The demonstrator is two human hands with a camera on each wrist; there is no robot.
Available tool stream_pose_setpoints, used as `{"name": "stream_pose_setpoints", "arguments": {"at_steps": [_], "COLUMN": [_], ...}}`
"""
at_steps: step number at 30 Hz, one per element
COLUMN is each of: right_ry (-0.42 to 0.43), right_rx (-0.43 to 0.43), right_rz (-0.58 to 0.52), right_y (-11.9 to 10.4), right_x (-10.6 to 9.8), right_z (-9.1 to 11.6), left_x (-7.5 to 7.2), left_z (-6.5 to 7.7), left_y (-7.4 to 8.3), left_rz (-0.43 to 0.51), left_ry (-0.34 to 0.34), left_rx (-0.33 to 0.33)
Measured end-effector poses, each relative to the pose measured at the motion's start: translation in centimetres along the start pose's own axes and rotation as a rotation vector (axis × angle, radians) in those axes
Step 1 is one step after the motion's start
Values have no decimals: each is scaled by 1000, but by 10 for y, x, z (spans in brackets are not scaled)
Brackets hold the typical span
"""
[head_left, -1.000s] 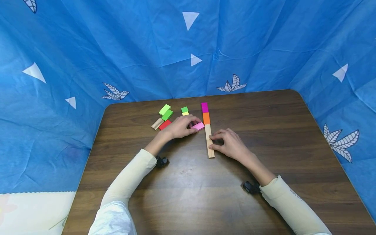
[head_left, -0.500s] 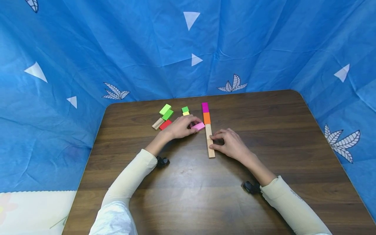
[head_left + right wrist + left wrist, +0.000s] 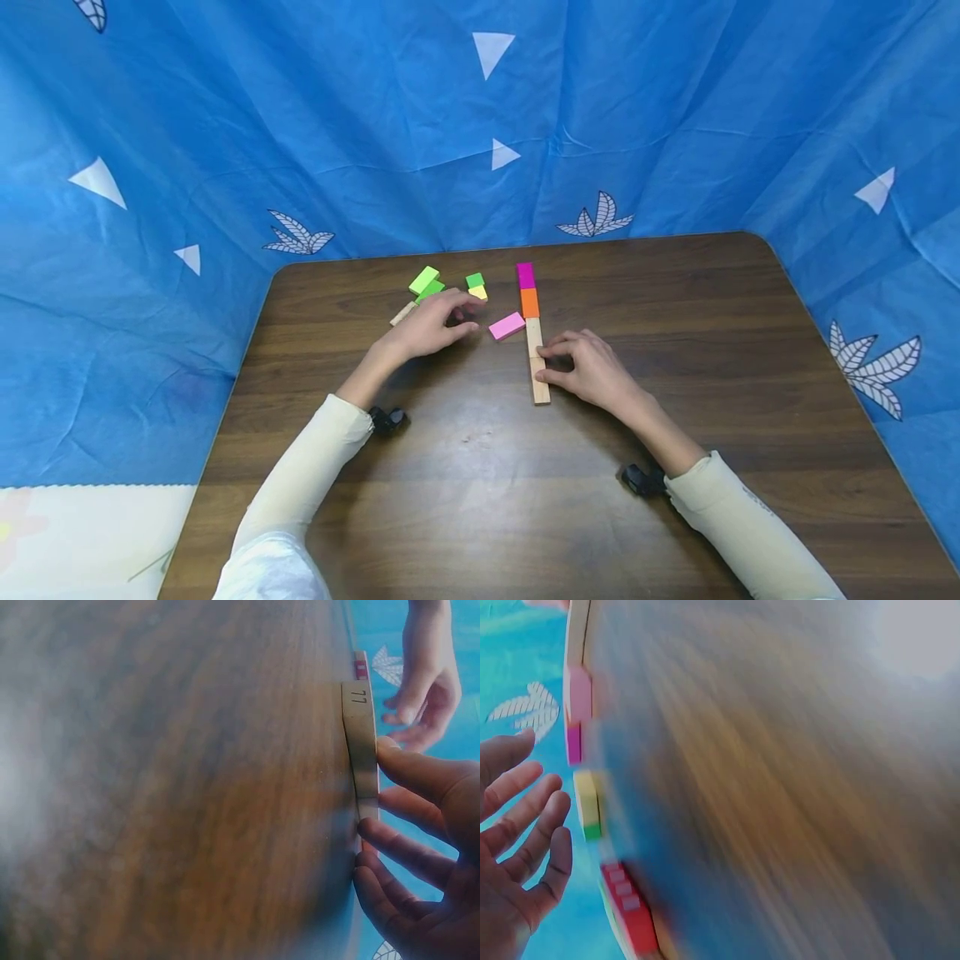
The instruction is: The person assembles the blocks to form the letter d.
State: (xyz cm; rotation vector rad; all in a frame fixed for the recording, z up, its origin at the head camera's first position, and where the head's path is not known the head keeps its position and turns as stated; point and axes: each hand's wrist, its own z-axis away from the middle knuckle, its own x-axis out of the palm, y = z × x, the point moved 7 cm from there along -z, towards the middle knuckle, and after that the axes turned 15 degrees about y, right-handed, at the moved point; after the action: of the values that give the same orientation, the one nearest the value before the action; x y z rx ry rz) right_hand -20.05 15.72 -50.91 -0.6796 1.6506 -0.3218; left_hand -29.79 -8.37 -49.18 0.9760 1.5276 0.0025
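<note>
My left hand (image 3: 429,323) hovers with relaxed fingers left of a pink block (image 3: 507,326) and holds nothing. Beneath it a red block (image 3: 636,922) is visible in the left wrist view but hidden in the head view. My right hand (image 3: 588,369) touches the right side of two plain wooden blocks (image 3: 534,337) with thumb and fingertips. These blocks lie end to end in a row with an orange block (image 3: 529,302) and a magenta block (image 3: 526,275). One end of the pink block lies against the row's left side, near the orange-wood joint.
A green block (image 3: 475,280) and a yellow block (image 3: 477,293) lie left of the row's far end. Further left are a light green block (image 3: 423,279), a darker green block (image 3: 431,289) and a wooden block (image 3: 402,314). A blue curtain (image 3: 420,125) hangs behind the table (image 3: 480,500).
My left hand has let go of the pink block and moved left, over the red block. The pink block stays against the row. My right hand has hardly moved.
</note>
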Motion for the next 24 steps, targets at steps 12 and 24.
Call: {"name": "stream_pose_setpoints", "arguments": {"at_steps": [12, 24], "right_ry": [6, 6], "right_rx": [-3, 2], "right_rz": [-2, -1], "right_y": [0, 1], "right_x": [-2, 0], "right_z": [0, 0], "left_x": [-38, -42], "left_z": [36, 42], "left_y": [-35, -51], "left_rz": [-147, -269], "left_ry": [106, 137], "left_rx": [-139, -232]}}
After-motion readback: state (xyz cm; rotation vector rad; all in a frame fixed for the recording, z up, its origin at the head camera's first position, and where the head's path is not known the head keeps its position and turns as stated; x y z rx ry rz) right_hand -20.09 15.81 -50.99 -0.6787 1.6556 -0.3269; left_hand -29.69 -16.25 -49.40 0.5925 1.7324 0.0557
